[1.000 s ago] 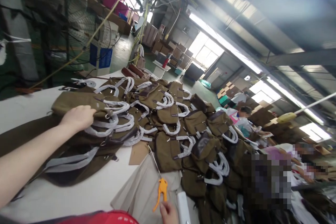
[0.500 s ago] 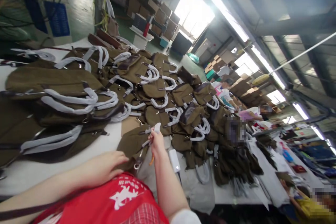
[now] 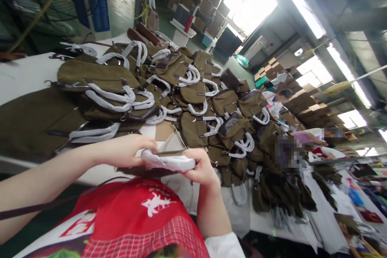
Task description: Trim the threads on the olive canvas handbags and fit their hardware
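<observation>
Both hands meet just above the near edge of the surface, in front of the red apron. The left hand is closed on the left end of a white-wrapped handle; the right hand grips its right end, fingers curled over the top. The handle lies roughly level between the two hands, and a dark olive bag hangs from it, mostly hidden beneath the hands and the apron's upper edge.

Directly beyond the held handle, a brown card piece lies flat on the surface, with a thin metal rod running across its right side. Beyond the card, a large heap of olive bags with white-wrapped handles covers most of the surface and blocks any clear path across it. To the left of the held handle, flat olive bags lie spread out, with a white strap across them. To the right of the held handle, more bags trail along the surface, one with a looped handle hanging near the edge.

Far beyond the heap stand stacked cardboard boxes and a blue panel on a green floor. Other people work to the right of the heap, well apart from the hands.
</observation>
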{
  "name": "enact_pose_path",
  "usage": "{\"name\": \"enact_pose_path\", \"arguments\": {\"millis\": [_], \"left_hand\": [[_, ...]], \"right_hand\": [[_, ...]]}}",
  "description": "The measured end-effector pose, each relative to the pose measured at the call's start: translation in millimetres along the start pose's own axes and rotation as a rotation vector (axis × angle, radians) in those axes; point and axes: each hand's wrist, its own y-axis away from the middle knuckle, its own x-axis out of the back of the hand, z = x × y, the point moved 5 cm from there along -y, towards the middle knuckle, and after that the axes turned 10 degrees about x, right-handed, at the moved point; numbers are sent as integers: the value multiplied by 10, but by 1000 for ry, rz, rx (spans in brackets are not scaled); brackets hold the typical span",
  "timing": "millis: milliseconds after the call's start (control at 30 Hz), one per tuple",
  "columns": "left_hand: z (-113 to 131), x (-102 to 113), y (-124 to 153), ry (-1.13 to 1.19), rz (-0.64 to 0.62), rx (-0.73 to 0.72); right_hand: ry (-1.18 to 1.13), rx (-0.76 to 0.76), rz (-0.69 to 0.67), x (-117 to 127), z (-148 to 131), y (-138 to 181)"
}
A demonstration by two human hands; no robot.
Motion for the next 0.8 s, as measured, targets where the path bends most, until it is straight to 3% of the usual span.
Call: {"name": "enact_pose_path", "arguments": {"millis": [67,100,200,267,333,433,500,633,700,800], "left_hand": [[28,-164,-32,277,-205,40],[-10,-230,-80,474,-204,117],[-256,-442,-253,1074,65,441],[-361,-592,-344,1291,199,589],[-376,-656,-429,1373,210,646],[-367,-550,-490,1470,215,707],[-343,-430,-498,1538,202,721],[-230,-396,-447,1679,108,758],[-166,-498,-401,1735,72,798],[-115,-675,-360,1795,70,846]], "right_hand": [[-84,-38,141,92,90,29],[-85,-30,226,149,117,45],[75,115,505,295,16,122],[169,208,592,259,-136,169],[176,217,485,59,-238,141],[178,95,96,-455,-208,2],[217,-16,-74,-756,-108,-85],[288,-108,-97,-1030,-35,-217],[336,-115,-107,-1058,-93,-240],[477,-144,-242,-1081,-203,-234]]}}
